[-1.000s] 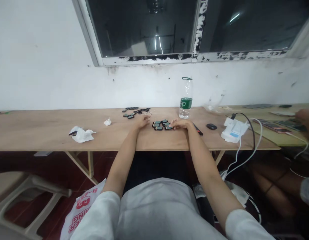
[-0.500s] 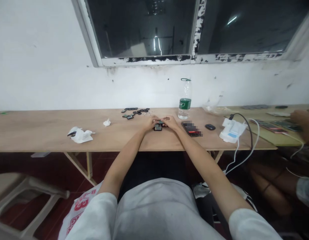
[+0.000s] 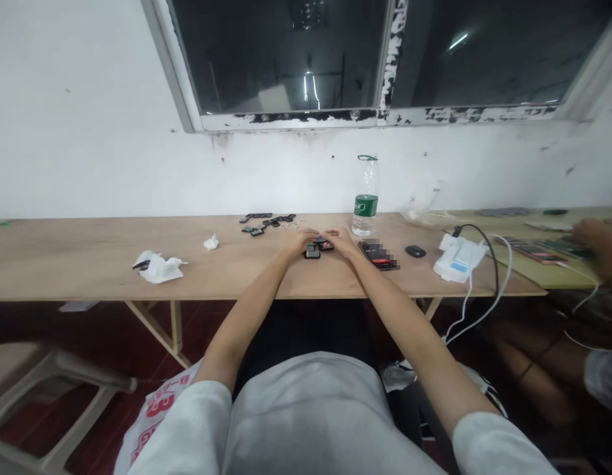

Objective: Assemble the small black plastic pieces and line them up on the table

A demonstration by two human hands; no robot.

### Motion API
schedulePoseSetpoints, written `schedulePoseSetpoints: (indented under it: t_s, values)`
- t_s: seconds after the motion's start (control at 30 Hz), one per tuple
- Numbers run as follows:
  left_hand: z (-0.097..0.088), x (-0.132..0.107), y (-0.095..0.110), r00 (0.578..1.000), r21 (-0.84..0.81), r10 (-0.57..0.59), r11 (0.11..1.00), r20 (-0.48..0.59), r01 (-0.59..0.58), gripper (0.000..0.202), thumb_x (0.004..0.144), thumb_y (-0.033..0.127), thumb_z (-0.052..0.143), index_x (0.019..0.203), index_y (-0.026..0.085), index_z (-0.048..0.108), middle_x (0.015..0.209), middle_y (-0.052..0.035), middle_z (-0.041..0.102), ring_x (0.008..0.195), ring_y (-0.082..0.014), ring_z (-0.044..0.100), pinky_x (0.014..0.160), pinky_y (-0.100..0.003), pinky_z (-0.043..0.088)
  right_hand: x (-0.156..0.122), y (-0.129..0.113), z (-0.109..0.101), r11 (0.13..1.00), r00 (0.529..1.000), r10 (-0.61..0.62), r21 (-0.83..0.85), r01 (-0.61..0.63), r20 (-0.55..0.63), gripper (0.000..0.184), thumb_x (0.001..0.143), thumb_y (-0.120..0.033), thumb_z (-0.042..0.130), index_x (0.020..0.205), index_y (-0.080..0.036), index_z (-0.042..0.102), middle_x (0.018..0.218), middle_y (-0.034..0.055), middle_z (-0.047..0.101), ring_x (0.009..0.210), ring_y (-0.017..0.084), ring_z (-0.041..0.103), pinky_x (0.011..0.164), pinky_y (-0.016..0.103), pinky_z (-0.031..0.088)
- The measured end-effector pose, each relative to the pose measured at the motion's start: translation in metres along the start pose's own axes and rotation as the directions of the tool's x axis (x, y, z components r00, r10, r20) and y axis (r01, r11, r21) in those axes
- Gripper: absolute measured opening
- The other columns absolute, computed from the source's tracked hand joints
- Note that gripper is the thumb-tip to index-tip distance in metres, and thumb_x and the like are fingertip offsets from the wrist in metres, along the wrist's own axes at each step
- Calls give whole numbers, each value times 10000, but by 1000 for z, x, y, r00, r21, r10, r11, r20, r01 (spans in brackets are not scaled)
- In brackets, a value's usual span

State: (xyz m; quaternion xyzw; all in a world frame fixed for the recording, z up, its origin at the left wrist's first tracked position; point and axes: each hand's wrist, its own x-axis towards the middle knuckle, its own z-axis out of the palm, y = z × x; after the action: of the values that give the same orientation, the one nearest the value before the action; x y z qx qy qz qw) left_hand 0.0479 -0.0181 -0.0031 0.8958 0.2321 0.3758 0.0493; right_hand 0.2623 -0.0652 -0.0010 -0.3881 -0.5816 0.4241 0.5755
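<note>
Close together over the table (image 3: 226, 277), my left hand (image 3: 300, 243) and my right hand (image 3: 340, 241) have their fingers bent inward. Between the fingertips they pinch a small dark piece with a grey-green face (image 3: 320, 239), partly covered by the fingers. Just below them lie a few similar small black pieces (image 3: 312, 253) with grey-green faces. Farther back and to the left is a scattered group of black rectangular pieces (image 3: 257, 230), with tiny pale bits (image 3: 289, 225) beside it. Their exact kind is too small to tell.
Right of my hands are a phone (image 3: 378, 255), a water bottle (image 3: 365, 214), a small black object (image 3: 415, 251) and a white device with cables (image 3: 454, 258). Crumpled tissues (image 3: 162, 269) lie left. Another person's hand (image 3: 600, 241) is at far right.
My fingers have shifted slightly around the small piece, which now sits a little lower and more hidden between them. The other things stay where they were.
</note>
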Motion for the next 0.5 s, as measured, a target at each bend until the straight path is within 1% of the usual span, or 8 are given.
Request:
schedulePoseSetpoints:
  t_s: [0.1,0.2,0.3,0.37,0.5]
  values:
    - [-1,1,-2,999,17,11,1000,38,-12,259,965,134,610,1049,213,841,1287,-141,816,1238,-296,758,1132,-504,599,-1,-1,-2,1000,1000,0,13,0,18,335,771,-414,978,854,-157,779,767,44,786,599,147,689,616,253,617]
    - [-2,1,-2,999,28,1,1000,52,-3,264,934,117,632,1049,225,843,1278,-128,820,1235,-290,760,1139,-504,597,-3,-3,-2,999,1000,23,27,-24,15,319,772,-395,973,871,-151,792,830,59,807,634,146,697,657,260,624]
    - [-3,0,0,1000,45,7,999,29,-8,312,927,98,618,1106,224,841,1323,-114,807,1272,-287,743,1165,-511,579,-3,-6,-2,999,999,39,38,-39,4,355,758,-416,981,914,-156,795,898,71,822,683,157,717,693,270,632]
    - [-3,-1,2,1000,63,10,998,-2,-10,357,935,85,601,1169,222,833,1370,-110,789,1307,-283,726,1188,-513,562,-2,-7,-2,998,999,46,49,-46,0,383,748,-434,984,937,-162,791,909,67,823,700,160,719,691,268,629]
    - [0,-1,3,1000,72,8,997,-18,-6,379,940,54,606,1215,210,815,1389,-120,773,1315,-278,717,1192,-492,555,0,-8,-2,994,998,65,84,-63,-10,343,760,-397,975,921,-166,779,919,54,817,678,139,696,670,247,607]
